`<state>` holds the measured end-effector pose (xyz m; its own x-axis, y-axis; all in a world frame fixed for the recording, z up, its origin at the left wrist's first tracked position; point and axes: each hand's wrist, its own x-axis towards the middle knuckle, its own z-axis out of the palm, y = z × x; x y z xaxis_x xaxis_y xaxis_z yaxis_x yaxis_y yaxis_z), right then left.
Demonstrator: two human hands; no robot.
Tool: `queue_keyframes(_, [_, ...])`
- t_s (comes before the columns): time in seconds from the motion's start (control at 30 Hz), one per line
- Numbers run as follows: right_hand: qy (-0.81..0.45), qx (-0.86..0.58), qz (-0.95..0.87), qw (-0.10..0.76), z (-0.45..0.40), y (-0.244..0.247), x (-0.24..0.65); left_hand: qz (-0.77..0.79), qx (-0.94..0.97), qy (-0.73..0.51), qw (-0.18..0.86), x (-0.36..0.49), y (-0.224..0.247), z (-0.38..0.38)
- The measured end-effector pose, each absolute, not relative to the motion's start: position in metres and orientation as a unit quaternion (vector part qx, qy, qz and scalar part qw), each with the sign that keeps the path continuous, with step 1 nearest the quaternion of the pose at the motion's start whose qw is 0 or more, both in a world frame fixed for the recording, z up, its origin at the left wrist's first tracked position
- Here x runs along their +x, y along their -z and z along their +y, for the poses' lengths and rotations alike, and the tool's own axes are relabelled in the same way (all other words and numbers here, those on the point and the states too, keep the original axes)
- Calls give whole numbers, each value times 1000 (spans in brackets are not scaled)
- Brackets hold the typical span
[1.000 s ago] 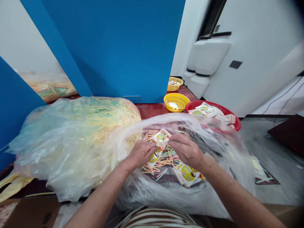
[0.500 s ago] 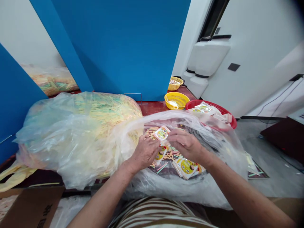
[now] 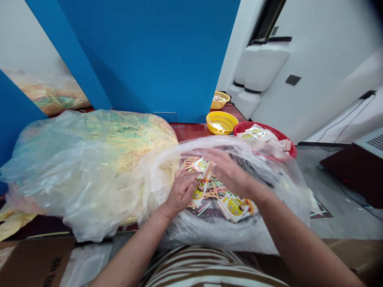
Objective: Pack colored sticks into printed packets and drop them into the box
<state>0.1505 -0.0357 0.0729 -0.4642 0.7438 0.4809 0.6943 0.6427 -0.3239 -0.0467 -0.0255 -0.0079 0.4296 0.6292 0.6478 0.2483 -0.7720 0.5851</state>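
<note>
My left hand (image 3: 182,189) is closed at the lower left edge of a small printed packet (image 3: 202,164), its thumb and forefinger pinching there. My right hand (image 3: 229,172), smeared by motion, is just right of that packet with its fingers stretched out and nothing visible in them. Beneath both hands, thin pastel sticks (image 3: 216,187) lie loose inside an opened clear plastic bag (image 3: 209,235). A yellow printed packet (image 3: 200,190) sits beside my left hand. Several more packets (image 3: 236,207) are stacked below my right hand.
A big clear bag full of pastel sticks (image 3: 131,139) fills the left of the red table (image 3: 190,131). Behind are yellow baskets (image 3: 223,119) and a red basket (image 3: 291,149) holding packets. A blue panel (image 3: 149,59) rises at the back. Cardboard (image 3: 38,263) stands at lower left.
My right hand has drawn away from the small packet, its fingers going from pinched to stretched out. My left hand stays nearly in place. The view has shifted slightly.
</note>
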Motion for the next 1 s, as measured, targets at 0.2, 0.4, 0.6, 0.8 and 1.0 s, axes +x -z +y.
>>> queue_keyframes(0.2, [-141, -674, -719, 95, -18, 7, 157, 260, 821, -492, 128, -54, 7, -25])
queue_keyframes(0.4, [-199, -627, -682, 320, -25, -8, 163, 254, 831, -487, 81, -59, 3, -29])
queue_keyframes(0.6, [-203, -421, -623, 628, -61, -75, 146, 234, 836, -488, 91, -48, -2, -32])
queue_keyframes(0.8, [-173, -392, -733, 528, -70, -73, 128, 229, 833, -496, 88, -45, -8, -37])
queue_keyframes(1.0, [-71, -450, -807, 377, -85, -67, 135, 206, 846, -479, 109, -43, -5, -40])
